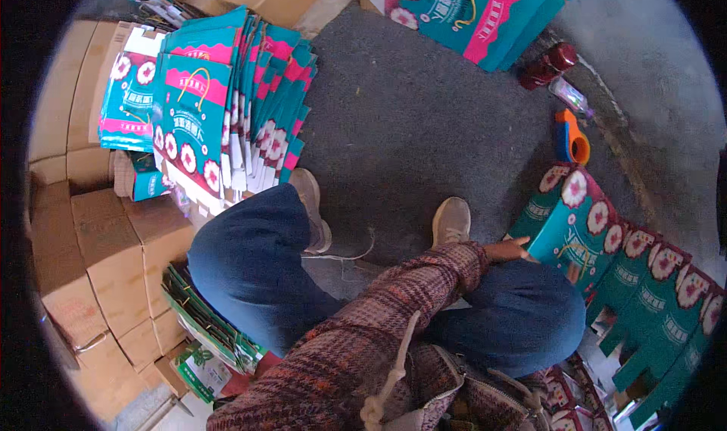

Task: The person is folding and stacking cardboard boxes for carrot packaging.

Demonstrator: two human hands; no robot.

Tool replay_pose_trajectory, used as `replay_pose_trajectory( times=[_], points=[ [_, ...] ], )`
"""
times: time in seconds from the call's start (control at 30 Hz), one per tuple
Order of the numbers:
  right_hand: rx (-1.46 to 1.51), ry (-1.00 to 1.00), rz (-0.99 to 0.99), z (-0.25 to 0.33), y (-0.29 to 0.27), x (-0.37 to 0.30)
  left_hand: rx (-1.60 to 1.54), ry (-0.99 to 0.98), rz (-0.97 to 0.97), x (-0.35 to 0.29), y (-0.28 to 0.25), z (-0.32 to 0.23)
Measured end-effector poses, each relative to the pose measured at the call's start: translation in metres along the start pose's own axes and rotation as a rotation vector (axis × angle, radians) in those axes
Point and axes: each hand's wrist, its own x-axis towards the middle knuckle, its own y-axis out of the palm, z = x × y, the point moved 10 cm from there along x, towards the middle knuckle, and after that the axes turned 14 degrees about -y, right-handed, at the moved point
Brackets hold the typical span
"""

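My left arm in its plaid sleeve crosses over my lap toward the right knee. At its end my left hand (506, 250) pinches the left edge of a teal gift box (569, 223), which is flat, with a maroon flower border and a yellow cord handle. A small, blurred skin-coloured patch beside that cord seems to be my right hand (579, 270); its fingers are too smeared to read, and the arm is hidden. More teal boxes (644, 295) of the same kind stand in an overlapping row at the right, partly behind my knee.
Many flattened gift boxes (193, 120) lean in a fanned stack at the left. Brown cartons (110, 234) line the left side. Green packages (204, 317) lie beside my left leg. Near the right kerb are an orange-and-blue tape dispenser (574, 139), a dark red jar (549, 64) and a clear bottle (569, 96).
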Motion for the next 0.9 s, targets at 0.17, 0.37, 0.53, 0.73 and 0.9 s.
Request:
replay_pose_trajectory(
  times=[0.17, 0.37, 0.53, 0.73, 0.9],
  points=[
    [-0.124, -0.026, -0.015, 0.009, -0.005, 0.009, 0.328, -0.007, -0.18, -0.045, -0.026, -0.05],
    [-0.173, -0.091, -0.05, 0.049, -0.007, 0.028, 0.906, 0.037, -0.606, -0.203, -0.113, -0.203],
    [-0.21, -0.171, -0.092, 0.087, -0.012, 0.045, 1.25, -0.026, -0.84, -0.38, -0.156, -0.321],
    [-0.292, -0.324, -0.191, 0.126, -0.03, 0.055, 0.922, 0.284, -1.153, -0.595, -0.157, -0.342],
    [-0.292, -0.458, -0.161, 0.165, -0.061, 0.07, 0.722, 0.136, -1.231, -0.681, -0.129, -0.229]
  ],
)
